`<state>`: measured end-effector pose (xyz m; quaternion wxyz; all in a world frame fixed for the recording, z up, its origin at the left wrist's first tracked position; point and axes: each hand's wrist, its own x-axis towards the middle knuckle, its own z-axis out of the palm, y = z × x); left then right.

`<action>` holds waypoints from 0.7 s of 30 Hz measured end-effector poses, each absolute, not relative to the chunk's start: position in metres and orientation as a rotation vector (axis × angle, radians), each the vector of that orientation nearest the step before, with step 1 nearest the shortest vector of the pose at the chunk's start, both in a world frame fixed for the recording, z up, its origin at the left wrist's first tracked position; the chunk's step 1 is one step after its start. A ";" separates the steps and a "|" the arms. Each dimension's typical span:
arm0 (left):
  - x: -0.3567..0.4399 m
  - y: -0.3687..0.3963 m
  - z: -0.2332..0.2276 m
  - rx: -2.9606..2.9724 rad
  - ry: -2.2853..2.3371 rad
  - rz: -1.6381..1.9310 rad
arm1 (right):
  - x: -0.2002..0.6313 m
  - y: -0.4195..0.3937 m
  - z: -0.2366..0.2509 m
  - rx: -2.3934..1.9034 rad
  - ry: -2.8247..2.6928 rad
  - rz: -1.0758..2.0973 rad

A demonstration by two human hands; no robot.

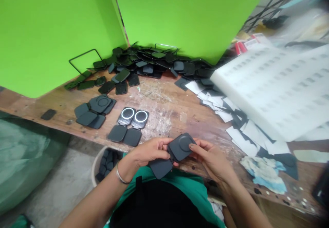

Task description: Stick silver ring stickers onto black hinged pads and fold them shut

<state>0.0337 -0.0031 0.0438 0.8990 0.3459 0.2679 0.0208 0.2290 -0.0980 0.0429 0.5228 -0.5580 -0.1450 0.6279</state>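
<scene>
Both my hands hold one dark grey hinged case (180,147) just above the near edge of the wooden table (164,101). My left hand (149,152) grips its left side, with the lower flap (160,168) hanging below. My right hand (209,157) holds the right side, thumb pressed on the upper square with a round recess. Two opened cases (130,125) with white rings lie on the table just beyond my left hand.
A small stack of grey cases (94,110) sits to the left. A large heap of dark cases (151,63) lies by the green wall. White foam trays (277,87) and paper pieces (231,115) crowd the right. A bucket (106,161) with cases stands below.
</scene>
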 end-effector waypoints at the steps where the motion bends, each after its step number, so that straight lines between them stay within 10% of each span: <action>1: 0.033 -0.003 0.044 0.717 0.545 0.038 | 0.229 -0.098 0.044 -1.344 -0.356 1.506; 21: 0.033 -0.004 0.045 0.733 0.534 0.029 | 0.228 -0.102 0.046 -1.457 -0.519 1.462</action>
